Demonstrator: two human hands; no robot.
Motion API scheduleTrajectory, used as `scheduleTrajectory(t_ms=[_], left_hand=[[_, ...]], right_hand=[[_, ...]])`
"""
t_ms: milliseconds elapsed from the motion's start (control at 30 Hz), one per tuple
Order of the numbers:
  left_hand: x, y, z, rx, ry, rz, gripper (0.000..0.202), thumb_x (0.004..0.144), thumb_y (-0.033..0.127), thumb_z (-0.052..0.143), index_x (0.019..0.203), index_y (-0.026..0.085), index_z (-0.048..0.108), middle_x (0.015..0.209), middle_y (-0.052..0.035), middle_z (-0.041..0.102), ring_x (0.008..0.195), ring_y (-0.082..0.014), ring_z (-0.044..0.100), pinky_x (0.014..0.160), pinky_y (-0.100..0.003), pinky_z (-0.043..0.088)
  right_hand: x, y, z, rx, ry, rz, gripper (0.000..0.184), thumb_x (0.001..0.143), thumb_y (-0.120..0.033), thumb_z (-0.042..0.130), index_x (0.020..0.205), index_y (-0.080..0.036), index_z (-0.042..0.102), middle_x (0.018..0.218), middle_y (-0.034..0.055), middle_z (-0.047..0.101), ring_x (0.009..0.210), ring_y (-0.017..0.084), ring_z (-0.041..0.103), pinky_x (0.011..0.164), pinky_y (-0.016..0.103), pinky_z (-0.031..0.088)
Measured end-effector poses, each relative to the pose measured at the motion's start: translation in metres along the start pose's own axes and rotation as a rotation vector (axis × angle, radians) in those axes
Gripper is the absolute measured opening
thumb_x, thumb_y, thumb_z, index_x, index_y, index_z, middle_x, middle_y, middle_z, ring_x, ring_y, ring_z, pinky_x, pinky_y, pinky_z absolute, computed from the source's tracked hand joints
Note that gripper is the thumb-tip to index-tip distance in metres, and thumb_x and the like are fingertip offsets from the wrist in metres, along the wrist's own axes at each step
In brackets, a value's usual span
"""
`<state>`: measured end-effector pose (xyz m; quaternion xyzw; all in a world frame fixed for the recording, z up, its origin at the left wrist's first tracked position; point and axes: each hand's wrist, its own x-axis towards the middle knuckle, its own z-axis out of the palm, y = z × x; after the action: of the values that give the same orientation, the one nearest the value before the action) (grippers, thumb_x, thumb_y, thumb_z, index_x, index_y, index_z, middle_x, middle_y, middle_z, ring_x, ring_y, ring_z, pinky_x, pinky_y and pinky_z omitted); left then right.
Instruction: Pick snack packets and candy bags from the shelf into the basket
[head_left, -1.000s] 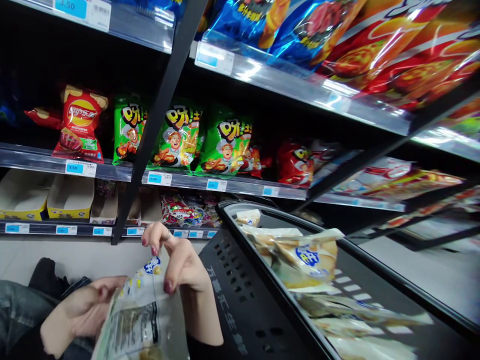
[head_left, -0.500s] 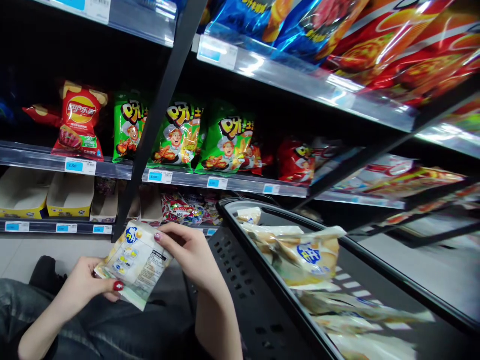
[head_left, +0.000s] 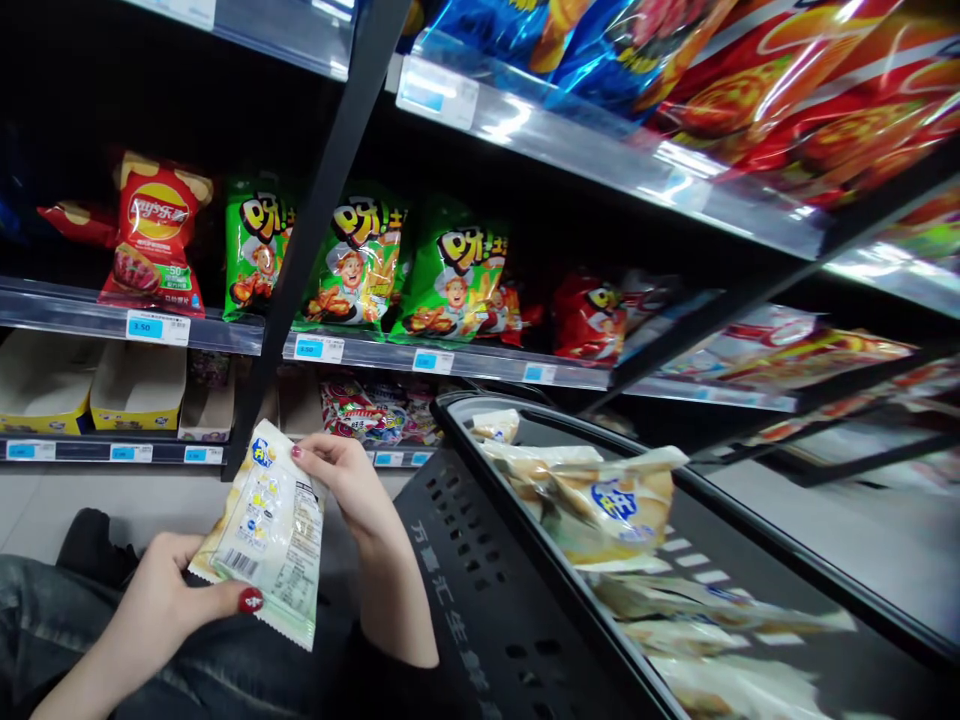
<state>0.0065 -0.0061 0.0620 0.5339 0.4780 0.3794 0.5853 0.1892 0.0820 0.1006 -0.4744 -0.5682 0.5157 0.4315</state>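
Both my hands hold one pale snack packet [head_left: 274, 530], its back with small print, a barcode and a blue logo facing me. My left hand [head_left: 176, 590] grips the lower left edge, thumb laid across the front. At the upper right edge, my right hand [head_left: 352, 480] pinches it between thumb and fingers; some fingertips are hidden behind it. To the right stands a black shopping basket [head_left: 480, 560] with perforated sides. Several similar packets [head_left: 615, 510] lie inside it, the nearest one propped up with its blue logo showing.
Ahead, a shelf [head_left: 360, 345] carries green chip bags [head_left: 450, 280] and a red chip bag [head_left: 154, 240]. Below it are open cardboard boxes [head_left: 139, 385] and small colourful packets [head_left: 367, 410]. A slanted black post [head_left: 322, 190] divides the shelves. Larger bags [head_left: 750, 90] fill the upper shelf.
The packet has turned more upright and flatter toward me, so its barcode now shows. My right hand has shifted left and slightly up with it. The packets in the basket look unchanged.
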Motion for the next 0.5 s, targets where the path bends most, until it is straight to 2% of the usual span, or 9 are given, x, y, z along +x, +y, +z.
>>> scheduleTrajectory(t_ms=[133, 233, 300, 433, 500], left_hand=[[0.004, 0.001, -0.002, 0.024, 0.019, 0.012, 0.021, 0.061, 0.031, 0.070, 0.072, 0.013, 0.072, 0.076, -0.0055, 0.073, 0.071, -0.0248, 0.064, 0.064, -0.029, 0.048], [0.013, -0.005, -0.005, 0.063, 0.069, -0.009, 0.014, 0.061, 0.026, 0.069, 0.062, 0.012, 0.070, 0.061, -0.0044, 0.071, 0.059, -0.0203, 0.061, 0.056, -0.026, 0.046], [0.018, -0.010, -0.008, 0.069, 0.085, -0.008, 0.011, 0.060, 0.022, 0.068, 0.056, 0.013, 0.067, 0.053, -0.0025, 0.068, 0.053, -0.0178, 0.059, 0.054, -0.025, 0.044], [0.023, -0.015, -0.015, -0.038, -0.029, -0.017, 0.010, 0.059, 0.019, 0.070, 0.054, 0.013, 0.066, 0.049, -0.0017, 0.065, 0.050, -0.0158, 0.057, 0.054, -0.024, 0.044], [0.023, -0.016, -0.016, -0.170, -0.082, -0.022, 0.010, 0.059, 0.020, 0.072, 0.060, 0.012, 0.067, 0.053, -0.0030, 0.067, 0.051, -0.0153, 0.058, 0.053, -0.024, 0.044]], right_hand=[[-0.002, -0.002, 0.000, 0.004, 0.033, -0.027, 0.019, 0.058, -0.031, 0.066, 0.056, -0.013, 0.061, 0.053, -0.0011, 0.054, 0.052, 0.009, 0.043, 0.051, 0.022, 0.031], [-0.018, -0.016, -0.001, -0.015, 0.053, -0.076, 0.019, 0.062, -0.032, 0.066, 0.058, -0.014, 0.061, 0.054, -0.0011, 0.052, 0.051, 0.009, 0.042, 0.049, 0.022, 0.031], [-0.031, -0.028, -0.001, -0.063, 0.023, -0.114, 0.018, 0.065, -0.031, 0.065, 0.059, -0.014, 0.061, 0.053, -0.0012, 0.051, 0.051, 0.009, 0.041, 0.047, 0.021, 0.030], [-0.049, -0.042, 0.000, -0.146, -0.037, -0.171, 0.019, 0.069, -0.030, 0.063, 0.059, -0.014, 0.061, 0.056, -0.0003, 0.052, 0.052, 0.009, 0.042, 0.046, 0.020, 0.031], [-0.052, -0.042, -0.002, -0.129, -0.062, -0.186, 0.015, 0.071, -0.030, 0.062, 0.067, -0.015, 0.062, 0.058, -0.0010, 0.053, 0.052, 0.009, 0.044, 0.046, 0.019, 0.033]])
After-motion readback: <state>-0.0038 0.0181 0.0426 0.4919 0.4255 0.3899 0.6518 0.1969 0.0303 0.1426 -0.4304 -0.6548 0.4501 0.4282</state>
